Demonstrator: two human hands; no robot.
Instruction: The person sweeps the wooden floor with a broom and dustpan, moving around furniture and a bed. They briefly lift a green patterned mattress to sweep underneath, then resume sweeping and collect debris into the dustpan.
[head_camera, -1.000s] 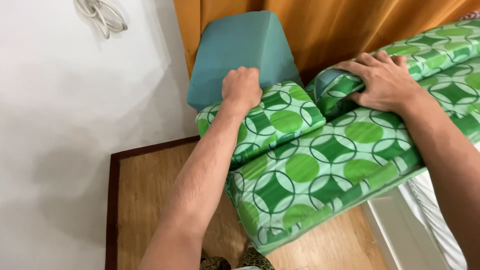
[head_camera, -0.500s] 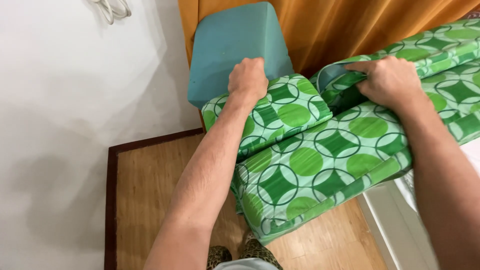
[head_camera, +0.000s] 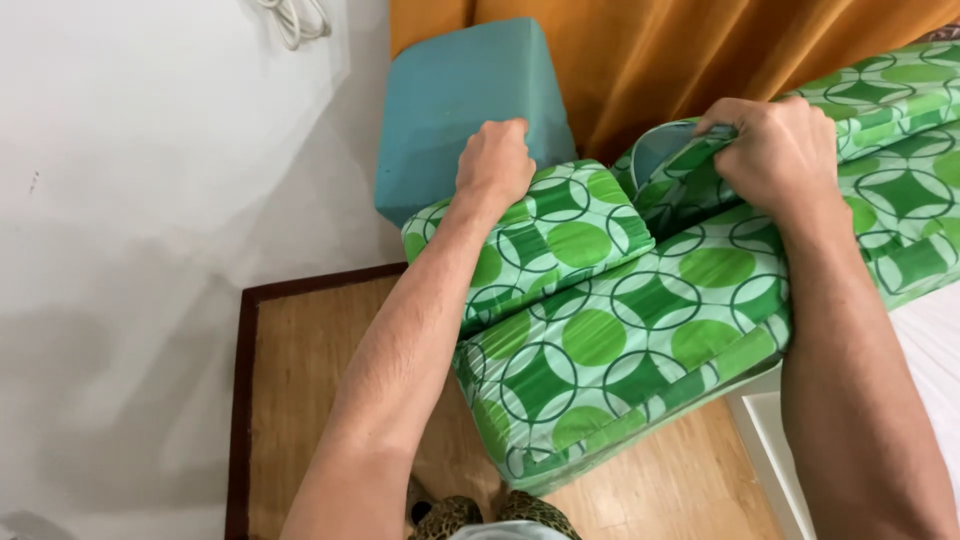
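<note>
Fingers of your right hand (head_camera: 775, 150) are clamped on the green circle-print cover (head_camera: 640, 330), bunching its open edge. Your left hand (head_camera: 495, 160), curled shut, grips the cover's edge where teal foam block (head_camera: 455, 110) sticks out, w/ orange curtain (head_camera: 650, 55) behind & woven mat (head_camera: 300, 400) below.

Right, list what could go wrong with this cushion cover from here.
1. The right hand bunches the green patterned cover at its open edge, where blue foam peeks out; a hard tug might strain the seam.
2. The left hand is a closed fist at the cover's other top edge beside the bare teal foam block; uneven pulls could leave the fabric twisted.
3. The cushion overhangs the wooden floor and may slide down.
</note>
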